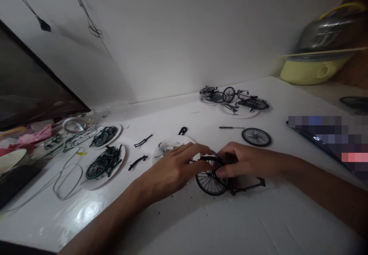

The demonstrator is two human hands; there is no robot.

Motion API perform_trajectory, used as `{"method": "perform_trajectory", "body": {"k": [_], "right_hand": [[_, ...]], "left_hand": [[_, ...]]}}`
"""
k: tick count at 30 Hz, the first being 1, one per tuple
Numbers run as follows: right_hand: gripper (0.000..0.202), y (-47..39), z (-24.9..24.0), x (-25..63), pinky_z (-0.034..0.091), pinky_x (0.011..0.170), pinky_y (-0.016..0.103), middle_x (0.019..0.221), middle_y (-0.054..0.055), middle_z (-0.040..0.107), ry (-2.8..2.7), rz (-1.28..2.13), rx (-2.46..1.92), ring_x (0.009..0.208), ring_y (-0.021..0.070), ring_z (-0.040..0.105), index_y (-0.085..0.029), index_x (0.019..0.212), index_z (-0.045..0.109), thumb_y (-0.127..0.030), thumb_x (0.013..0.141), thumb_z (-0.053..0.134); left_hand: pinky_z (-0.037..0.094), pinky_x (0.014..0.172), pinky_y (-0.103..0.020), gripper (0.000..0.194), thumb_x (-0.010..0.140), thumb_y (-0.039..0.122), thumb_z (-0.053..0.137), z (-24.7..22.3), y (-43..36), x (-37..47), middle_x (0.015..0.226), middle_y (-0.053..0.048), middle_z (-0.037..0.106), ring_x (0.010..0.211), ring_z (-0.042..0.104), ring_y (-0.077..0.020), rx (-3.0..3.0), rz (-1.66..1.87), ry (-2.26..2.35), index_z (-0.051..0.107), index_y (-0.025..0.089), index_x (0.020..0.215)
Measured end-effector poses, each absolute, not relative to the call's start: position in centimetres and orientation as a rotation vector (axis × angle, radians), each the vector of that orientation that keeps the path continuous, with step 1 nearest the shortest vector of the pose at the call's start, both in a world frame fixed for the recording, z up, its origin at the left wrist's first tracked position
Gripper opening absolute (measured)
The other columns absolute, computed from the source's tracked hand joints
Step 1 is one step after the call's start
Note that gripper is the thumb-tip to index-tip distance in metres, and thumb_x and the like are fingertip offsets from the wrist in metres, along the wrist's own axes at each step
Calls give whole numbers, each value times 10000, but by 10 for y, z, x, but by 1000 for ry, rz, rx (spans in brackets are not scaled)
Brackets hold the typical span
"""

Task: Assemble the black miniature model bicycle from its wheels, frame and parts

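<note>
Presently, I'm holding a small bicycle assembly in my right hand, the thumb pressing close to the wheel's hub and the other fingers curling behind. Its black spoked wheel is facing me at the near middle of the white tabletop, and a bare bit of frame is sticking out to the right, below that hand; whether any of it is resting on the surface, I cannot tell. My left hand is reaching in from the other side, index finger and thumb touching the wheel near its upper rim, though I'm not seeing enough to say if they are pinching it.

Just beyond that hand, a paper plate is carrying small pale parts, partly hidden, and a little black piece is lying by its far edge. Two dark slender parts are lying left of it. Farther left, two more plates are bearing dark green bicycle parts. Past my right hand, a loose wheel is lying flat beside a thin screwdriver. More bicycle pieces are crowding plates near the wall, and a pale yellow pot is standing at the far right.
</note>
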State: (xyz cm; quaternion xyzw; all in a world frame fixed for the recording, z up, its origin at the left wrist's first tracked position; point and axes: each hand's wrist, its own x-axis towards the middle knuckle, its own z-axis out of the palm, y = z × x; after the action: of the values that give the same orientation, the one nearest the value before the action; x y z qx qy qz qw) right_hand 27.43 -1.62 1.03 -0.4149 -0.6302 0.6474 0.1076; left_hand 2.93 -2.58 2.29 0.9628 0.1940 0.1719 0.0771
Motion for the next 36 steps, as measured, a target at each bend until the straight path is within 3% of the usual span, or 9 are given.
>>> {"method": "perform_trajectory", "body": {"k": [11, 14, 18, 20, 24, 36], "right_hand": [[378, -17, 7, 275, 522, 606, 264, 766, 29, 674, -1861, 1834, -1241, 693, 176, 655, -165, 871, 680, -504, 725, 765], [348, -17, 11, 274, 528, 624, 269, 780, 29, 682, -1847, 1845, -1263, 708, 182, 665, -171, 859, 680, -483, 730, 767], [297, -17, 12, 270, 528, 649, 267, 782, 20, 689, -1683, 1802, -1283, 716, 169, 656, -175, 831, 690, -455, 752, 752], [265, -17, 9, 269, 523, 641, 258, 776, 14, 696, -1609, 1804, -1253, 703, 160, 655, -176, 840, 695, -414, 746, 760], [193, -15, 0, 269, 527, 656, 251, 791, 14, 714, -1548, 1839, -1178, 731, 163, 677, -178, 851, 697, -325, 745, 763], [220, -16, 5, 268, 522, 622, 259, 787, 65, 753, -1672, 1853, -1114, 683, 175, 688, -164, 853, 707, -380, 812, 702]], "left_hand": [[523, 907, -409, 307, 978, 56, 375, 23, -27, 30, 1309, -129, 561, 1120, 590, -246, 2756, 524, 586, 605, 177, 1141], [542, 874, -357, 208, 972, 203, 525, 21, -29, 33, 1287, -120, 565, 1050, 615, -214, 2370, 686, 806, 556, 200, 1177], [566, 717, -281, 364, 920, 349, 628, 19, -27, 35, 1110, -86, 612, 870, 648, -166, 1759, 717, 939, 481, 206, 1220], [566, 670, -265, 372, 905, 318, 650, 16, -24, 36, 1028, -64, 612, 801, 634, -142, 1592, 678, 878, 475, 197, 1210], [582, 669, -276, 337, 875, 219, 675, 9, -18, 36, 1001, -72, 614, 845, 623, -158, 1451, 671, 803, 501, 166, 1159], [643, 652, -315, 321, 871, 203, 673, 3, -17, 37, 1048, -92, 608, 871, 644, -183, 1387, 708, 806, 548, 145, 1161]]}}
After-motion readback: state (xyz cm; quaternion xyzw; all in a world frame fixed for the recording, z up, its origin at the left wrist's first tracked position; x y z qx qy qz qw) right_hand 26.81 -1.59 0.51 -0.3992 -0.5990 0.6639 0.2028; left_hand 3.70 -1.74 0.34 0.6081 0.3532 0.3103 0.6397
